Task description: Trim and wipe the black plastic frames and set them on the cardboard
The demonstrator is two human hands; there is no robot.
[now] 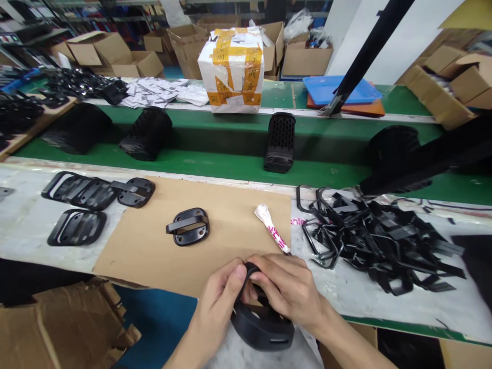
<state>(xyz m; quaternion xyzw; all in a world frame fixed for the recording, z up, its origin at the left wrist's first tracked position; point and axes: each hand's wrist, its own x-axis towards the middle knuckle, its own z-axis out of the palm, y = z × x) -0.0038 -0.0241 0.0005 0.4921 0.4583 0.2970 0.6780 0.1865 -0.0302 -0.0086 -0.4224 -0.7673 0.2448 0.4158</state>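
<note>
Close to my body, both hands hold a black plastic ring-shaped part with a curved band [265, 330] above the bench's front edge. My left hand [223, 294] grips the band from the left, thumb on top. From the other side my right hand [294, 287] pinches the same band, its fingers partly hiding the part's inside. Beyond them, on a cardboard sheet [149, 256], lies a black oval plate with a strap across it [191, 233]. A tool wrapped in white plastic with pink print [272, 228] lies just past my right hand.
A tangled heap of black strap brackets [376, 241] covers the right of the bench. Several black plates [79, 227] lie at the left. Behind, a green conveyor [215, 166] carries black perforated housings [280, 141]. A taped white box [232, 72] and a dark slanted post [365, 51] stand farther back.
</note>
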